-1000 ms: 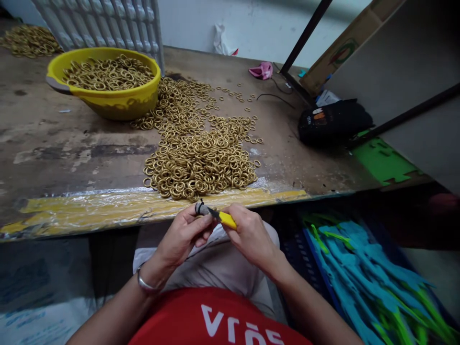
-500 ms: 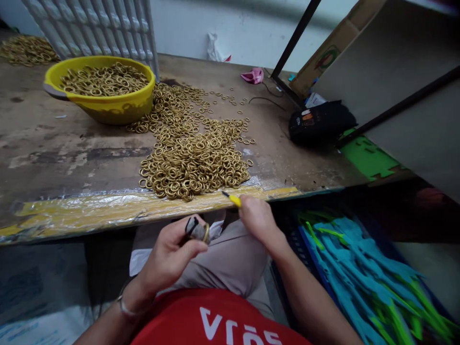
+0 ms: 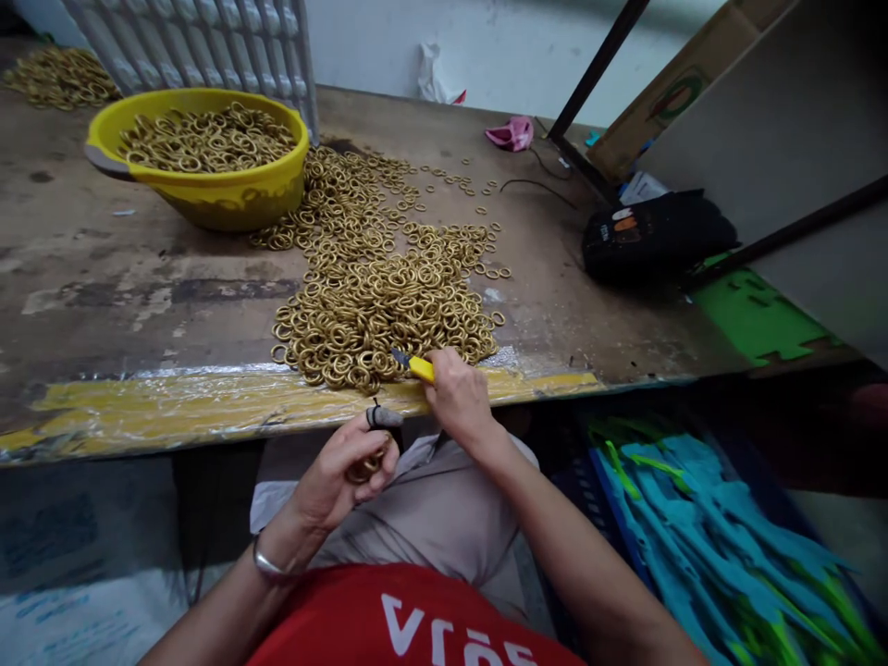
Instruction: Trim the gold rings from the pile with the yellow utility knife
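My left hand (image 3: 347,467) is curled below the table edge around a few brass-coloured rings (image 3: 366,465). A grey wrap (image 3: 384,417) tied with black covers one of its fingertips. In my right hand (image 3: 458,393) is a yellow-handled utility knife (image 3: 420,368), its dark blade pointing left over the front of the ring pile. The pile of gold-coloured rings (image 3: 388,310) spreads across the table front and back toward a yellow basin (image 3: 215,199), which is filled with more rings. Whether the blade touches a ring I cannot tell.
Yellow tape under clear film (image 3: 208,402) runs along the table edge. A white ribbed panel (image 3: 201,46) stands behind the basin. Right of the pile are a pink cloth (image 3: 511,133), a black pouch (image 3: 656,236) and a metal frame. A blue crate (image 3: 603,490) holds turquoise and green pieces.
My right hand has moved left with the knife, up to the pile's front. My left fingers have curled in, and rings now show inside them. The view has shifted slightly.
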`<state>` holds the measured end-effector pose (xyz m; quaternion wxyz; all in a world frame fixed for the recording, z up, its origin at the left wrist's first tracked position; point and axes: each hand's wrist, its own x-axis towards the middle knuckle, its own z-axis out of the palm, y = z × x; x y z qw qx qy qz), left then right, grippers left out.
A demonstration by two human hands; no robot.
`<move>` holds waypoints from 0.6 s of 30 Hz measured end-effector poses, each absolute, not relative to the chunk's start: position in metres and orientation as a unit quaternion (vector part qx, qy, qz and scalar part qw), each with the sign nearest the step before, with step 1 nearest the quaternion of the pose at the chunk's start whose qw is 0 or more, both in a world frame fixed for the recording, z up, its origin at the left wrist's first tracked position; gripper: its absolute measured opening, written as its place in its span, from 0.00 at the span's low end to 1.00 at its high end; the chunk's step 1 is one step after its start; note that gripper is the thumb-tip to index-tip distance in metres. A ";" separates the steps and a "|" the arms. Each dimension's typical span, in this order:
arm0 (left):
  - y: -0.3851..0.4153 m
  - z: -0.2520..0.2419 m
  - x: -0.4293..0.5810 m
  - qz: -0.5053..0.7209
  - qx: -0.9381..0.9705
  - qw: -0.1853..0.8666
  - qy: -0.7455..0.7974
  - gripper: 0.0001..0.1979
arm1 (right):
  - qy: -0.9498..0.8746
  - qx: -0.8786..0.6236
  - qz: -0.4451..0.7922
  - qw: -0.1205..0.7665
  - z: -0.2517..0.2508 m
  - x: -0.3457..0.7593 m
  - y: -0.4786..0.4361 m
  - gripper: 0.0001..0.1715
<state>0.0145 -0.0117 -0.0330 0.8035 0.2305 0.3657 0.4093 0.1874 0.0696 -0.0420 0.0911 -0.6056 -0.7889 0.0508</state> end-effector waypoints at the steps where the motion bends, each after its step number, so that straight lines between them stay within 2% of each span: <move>1: -0.010 -0.034 0.015 0.408 0.220 0.806 0.368 0.10 | -0.787 -0.608 0.056 0.091 -0.044 0.187 0.072 0.10; 5: -0.003 -0.035 0.020 0.410 0.201 0.791 0.408 0.15 | -0.779 -0.596 0.110 0.160 -0.041 0.193 0.072 0.08; 8: 0.004 -0.032 0.025 0.430 0.214 0.767 0.427 0.14 | -0.750 -0.580 0.225 0.225 -0.034 0.198 0.064 0.08; 11: 0.007 -0.030 0.029 0.438 0.243 0.758 0.417 0.18 | -0.700 -0.563 0.348 0.268 -0.030 0.198 0.056 0.08; 13: 0.009 -0.031 0.031 0.436 0.264 0.751 0.419 0.19 | -0.678 -0.562 0.377 0.286 -0.028 0.195 0.052 0.08; 18: 0.011 -0.039 0.034 0.455 0.295 0.721 0.432 0.13 | -0.676 -0.546 0.408 0.279 -0.023 0.188 0.045 0.08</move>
